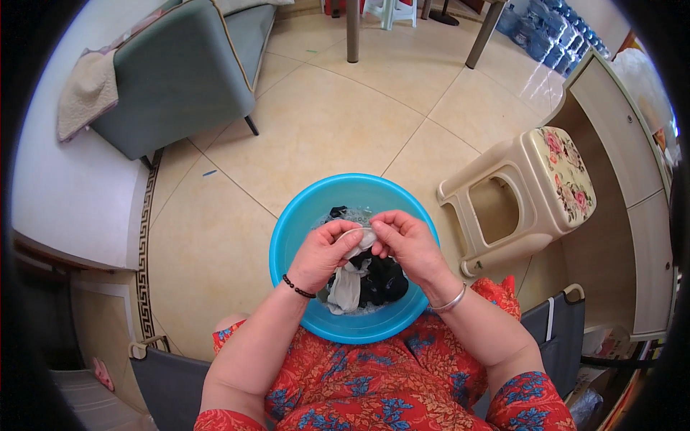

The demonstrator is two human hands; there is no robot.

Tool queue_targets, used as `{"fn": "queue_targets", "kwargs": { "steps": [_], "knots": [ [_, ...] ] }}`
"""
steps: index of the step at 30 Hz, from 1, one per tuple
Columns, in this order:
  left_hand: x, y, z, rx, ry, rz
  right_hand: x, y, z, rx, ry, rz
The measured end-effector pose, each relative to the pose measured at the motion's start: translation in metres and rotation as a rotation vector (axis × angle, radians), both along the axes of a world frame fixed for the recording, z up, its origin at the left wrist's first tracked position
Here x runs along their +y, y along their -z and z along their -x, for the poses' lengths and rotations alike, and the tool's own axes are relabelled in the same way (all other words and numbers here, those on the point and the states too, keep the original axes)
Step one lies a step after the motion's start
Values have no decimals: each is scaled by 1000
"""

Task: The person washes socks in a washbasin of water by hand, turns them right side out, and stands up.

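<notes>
A blue plastic basin (291,215) stands before me, close against my lap. Soapy water with bubbles lies in it, along with wet black cloth items (385,285). Over the basin, my left hand (326,250) pinches a wet white cloth item (360,245) between thumb and fingers. My right hand (407,240) grips the upper right edge of the same cloth. Part of the white cloth (345,291) hangs into the basin; whether it is one piece or two I cannot tell.
A cream plastic stool (506,199) with a flowered top stands right of the basin, beside a pale cabinet (620,124). A grey-green sofa (178,81) is at the far left. Table legs (352,32) and several blue water jugs (544,32) stand farther back. Pink slippers (102,374) lie lower left.
</notes>
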State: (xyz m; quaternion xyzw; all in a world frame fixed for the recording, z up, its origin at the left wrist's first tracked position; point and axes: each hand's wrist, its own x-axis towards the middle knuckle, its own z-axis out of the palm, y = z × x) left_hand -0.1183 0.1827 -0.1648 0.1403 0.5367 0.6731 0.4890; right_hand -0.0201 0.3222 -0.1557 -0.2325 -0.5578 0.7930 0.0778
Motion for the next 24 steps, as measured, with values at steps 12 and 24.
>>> {"fn": "queue_targets", "kwargs": {
  "steps": [12,24],
  "knots": [
    [-4,1,0,47,-29,24,8,6,-3,-43,-119,97],
    [-6,7,12,8,-86,16,78,-51,-44,-162,4,-585]
  ]
}}
